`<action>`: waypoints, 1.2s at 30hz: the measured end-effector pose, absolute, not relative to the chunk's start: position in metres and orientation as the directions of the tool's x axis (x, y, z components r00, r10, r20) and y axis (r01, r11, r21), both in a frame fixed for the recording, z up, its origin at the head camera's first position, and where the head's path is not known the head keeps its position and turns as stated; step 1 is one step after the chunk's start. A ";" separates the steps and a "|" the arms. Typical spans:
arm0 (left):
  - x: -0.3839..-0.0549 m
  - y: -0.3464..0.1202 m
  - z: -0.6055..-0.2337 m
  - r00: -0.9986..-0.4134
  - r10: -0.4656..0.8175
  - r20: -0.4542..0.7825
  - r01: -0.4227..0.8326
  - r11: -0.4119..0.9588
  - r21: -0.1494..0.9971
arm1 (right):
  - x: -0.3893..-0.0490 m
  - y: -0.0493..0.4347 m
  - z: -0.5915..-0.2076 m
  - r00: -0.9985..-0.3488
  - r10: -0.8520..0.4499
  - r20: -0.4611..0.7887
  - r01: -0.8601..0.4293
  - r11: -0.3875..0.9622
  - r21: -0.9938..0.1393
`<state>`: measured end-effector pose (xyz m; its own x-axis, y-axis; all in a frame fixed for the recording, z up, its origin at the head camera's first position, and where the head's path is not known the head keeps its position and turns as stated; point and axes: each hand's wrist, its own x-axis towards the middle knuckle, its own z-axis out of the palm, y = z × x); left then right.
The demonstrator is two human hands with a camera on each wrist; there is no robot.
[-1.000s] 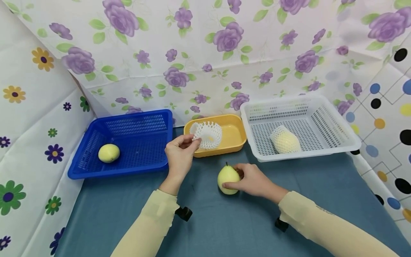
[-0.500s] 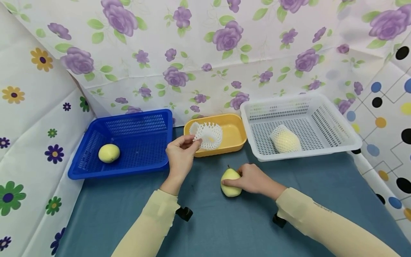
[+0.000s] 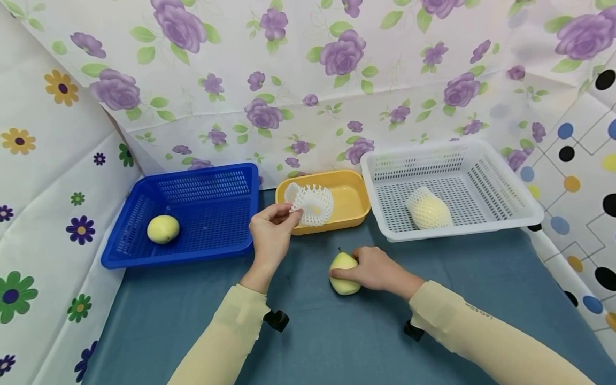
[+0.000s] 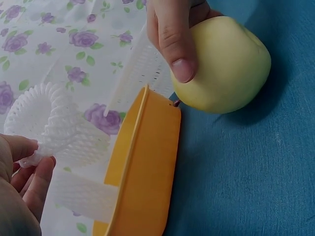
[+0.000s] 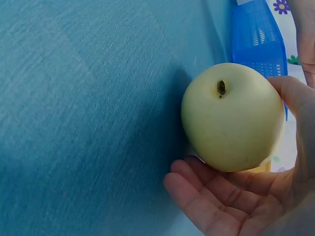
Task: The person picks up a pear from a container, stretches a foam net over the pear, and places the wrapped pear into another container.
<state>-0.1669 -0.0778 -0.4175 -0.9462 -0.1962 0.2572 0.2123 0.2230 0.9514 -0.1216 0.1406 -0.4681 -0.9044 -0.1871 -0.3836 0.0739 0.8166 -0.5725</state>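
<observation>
My left hand [image 3: 270,235] pinches the edge of a white foam fruit net [image 3: 317,206] between thumb and fingers, over the left part of the yellow tray [image 3: 350,200]. The net curls open in the left wrist view. A pale yellow-green pear [image 3: 345,287] is in my right hand [image 3: 380,271], thumb on the near side and fingers behind it. It tilts a little, stem up and to the left, close to the blue tablecloth. The right wrist view shows the pear's lower end [image 5: 234,123], with the fingers curved under it.
On the left, a blue basket [image 3: 212,256] holds one bare yellow-green fruit [image 3: 163,229]. A white basket [image 3: 481,227] at the right holds a pear in a foam net [image 3: 428,209]. Flowered cloth [image 3: 308,80] hangs behind the containers.
The pear in my right hand has tilted and shifted slightly down and to the right, then a touch back left. My left hand and the foam net are nearly still.
</observation>
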 end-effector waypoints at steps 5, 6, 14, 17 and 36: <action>-0.157 -0.075 -0.401 -0.943 -0.192 0.273 0.223 0.245 0.944 | -0.120 0.139 -0.470 -0.908 -0.180 -0.379 0.077 0.816 -0.573; -0.155 -0.074 -0.399 -0.943 -0.192 0.273 0.223 0.245 0.943 | -0.120 0.139 -0.470 -0.909 -0.180 -0.377 0.076 0.816 -0.572; -0.154 -0.074 -0.399 -0.946 -0.190 0.265 0.214 0.252 0.944 | -0.117 0.139 -0.473 -0.918 -0.180 -0.352 0.063 0.812 -0.580; -0.157 -0.074 -0.403 -0.947 -0.188 0.262 0.212 0.248 0.945 | -0.115 0.139 -0.473 -0.919 -0.193 -0.344 0.052 0.805 -0.591; -0.167 -0.080 -0.427 -0.938 -0.211 0.275 0.212 0.278 0.937 | -0.110 0.133 -0.479 -0.911 -0.292 -0.290 -0.027 0.746 -0.665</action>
